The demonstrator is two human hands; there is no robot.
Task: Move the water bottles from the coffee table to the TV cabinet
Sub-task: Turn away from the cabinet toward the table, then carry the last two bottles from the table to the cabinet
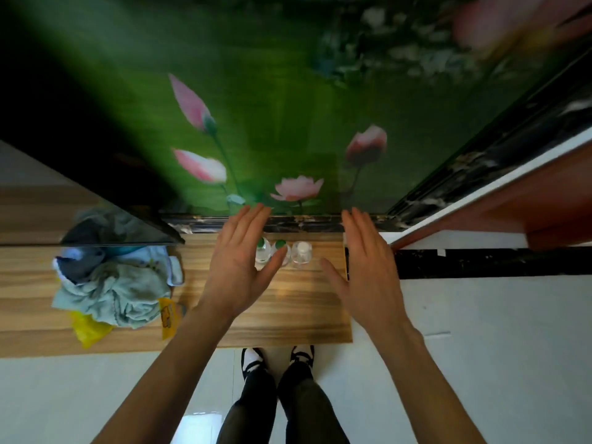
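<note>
**Three bottles on cabinet, both hands empty**

Wood-grain cabinet (304, 315) top runs across the view from the left edge to a square right end, set against a green wall mural (288, 107) of pink lotus flowers. White floor (480, 347) lies below and to the right.

Three clear bottles stand upright in a row near the back edge, touching or nearly so. Left bottle (262, 253) and middle bottle (281, 248) carry green caps; right bottle (301, 253) has a clear or white cap.

Left hand (238, 267) is spread flat, palm down, fingers extended, gripping nothing; it overlaps the left and middle bottles in view, and contact cannot be confirmed. Right hand (368, 267) is likewise flat and open, gripping nothing, at the cabinet's right end, apart from the right bottle.

Crumpled cloths (118, 290) are piled on the cabinet to the left, over a yellow bag (86, 331). A dark TV (96, 174) edge overhangs that pile. The person's shoes (277, 358) show below the cabinet front.
</note>
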